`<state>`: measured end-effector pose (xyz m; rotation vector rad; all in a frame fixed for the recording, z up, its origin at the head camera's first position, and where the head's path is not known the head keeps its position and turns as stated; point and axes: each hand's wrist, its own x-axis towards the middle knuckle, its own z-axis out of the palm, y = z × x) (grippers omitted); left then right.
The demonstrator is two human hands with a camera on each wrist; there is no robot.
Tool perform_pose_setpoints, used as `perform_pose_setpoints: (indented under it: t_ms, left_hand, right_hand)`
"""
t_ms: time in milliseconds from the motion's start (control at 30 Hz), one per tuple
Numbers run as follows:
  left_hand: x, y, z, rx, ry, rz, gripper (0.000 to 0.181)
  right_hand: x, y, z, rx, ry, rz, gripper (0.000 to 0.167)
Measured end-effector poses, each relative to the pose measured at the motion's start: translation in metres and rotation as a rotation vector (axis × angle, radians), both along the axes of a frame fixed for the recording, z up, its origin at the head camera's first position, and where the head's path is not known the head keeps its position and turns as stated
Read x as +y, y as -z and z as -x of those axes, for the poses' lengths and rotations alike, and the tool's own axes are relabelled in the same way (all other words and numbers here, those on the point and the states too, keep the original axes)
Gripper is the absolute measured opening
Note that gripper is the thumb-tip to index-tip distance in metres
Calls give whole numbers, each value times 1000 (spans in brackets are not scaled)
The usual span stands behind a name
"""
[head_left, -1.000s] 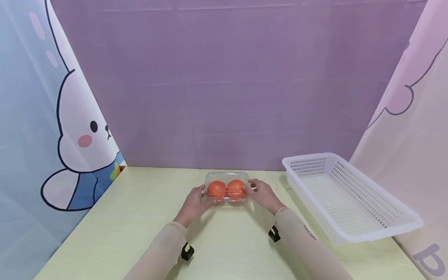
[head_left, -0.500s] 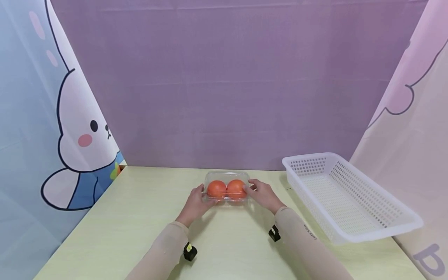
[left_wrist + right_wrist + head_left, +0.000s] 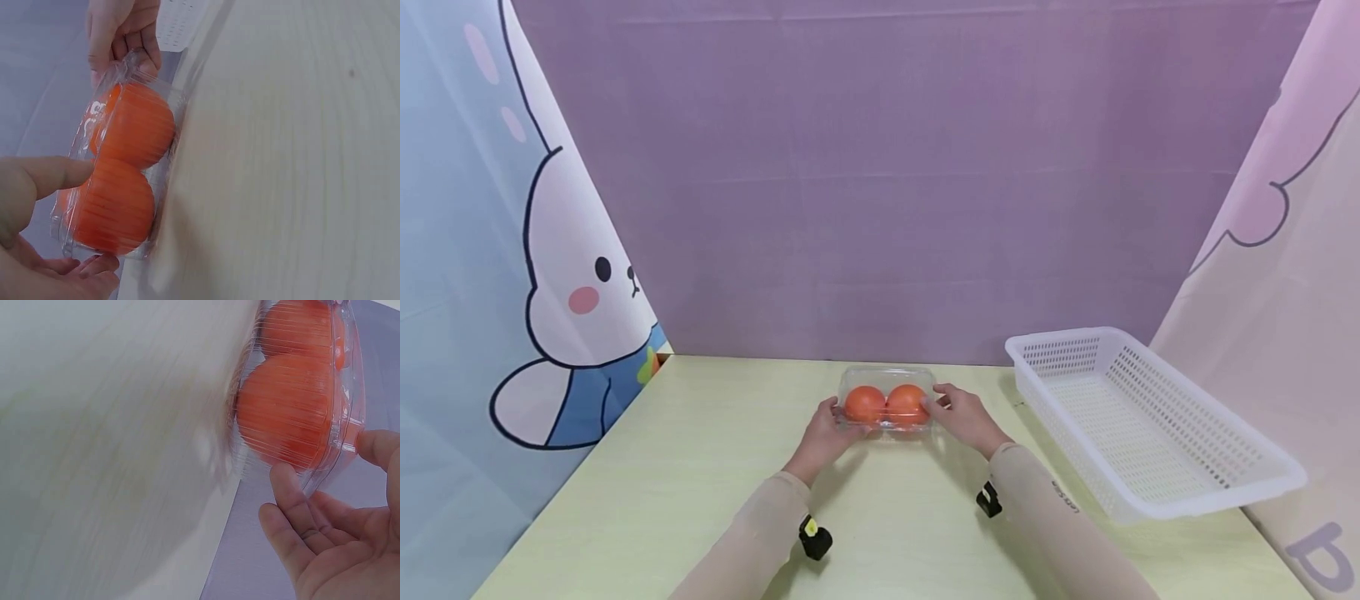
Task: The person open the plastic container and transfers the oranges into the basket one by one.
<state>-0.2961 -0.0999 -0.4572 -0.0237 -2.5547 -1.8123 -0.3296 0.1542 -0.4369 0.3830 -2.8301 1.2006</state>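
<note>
A clear plastic clamshell box (image 3: pixel 887 377) sits on the table near its far edge, with its lid down. Two round orange-red fruits (image 3: pixel 865 405) lie side by side inside; their exact kind is not plain. My left hand (image 3: pixel 822 439) grips the box's left end. In the left wrist view its thumb (image 3: pixel 59 174) lies against the rim, and its fingers bend in at the end wall. At the opposite end, my right hand (image 3: pixel 967 422) holds the box by its corner. The right wrist view shows that thumb (image 3: pixel 377 447) on the rim and the fingertips against the end wall.
A white perforated plastic basket (image 3: pixel 1112 417) stands on the pale wooden table (image 3: pixel 715 467), right of the box. Behind the table hangs a purple cloth (image 3: pixel 887 192). Printed curtains (image 3: pixel 460 333) flank it on both sides.
My left wrist and forearm have turned and shifted slightly to the right, while the fingers stay at the box's left end. The box and my right hand keep almost the same position.
</note>
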Motion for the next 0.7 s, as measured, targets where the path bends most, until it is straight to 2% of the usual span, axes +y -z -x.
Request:
perform_pose_setpoints:
  t_ms: [133, 400, 700]
  left_hand:
    - [3, 2, 1, -23, -22, -56, 90]
    - [7, 4, 1, -46, -57, -94, 90]
    - [9, 12, 5, -15, -79, -149, 90]
  right_hand:
    - [0, 0, 0, 1, 1, -3, 56]
    - [-1, -1, 0, 11, 3, -16, 54]
    - [-4, -1, -1, 21, -2, -16, 52]
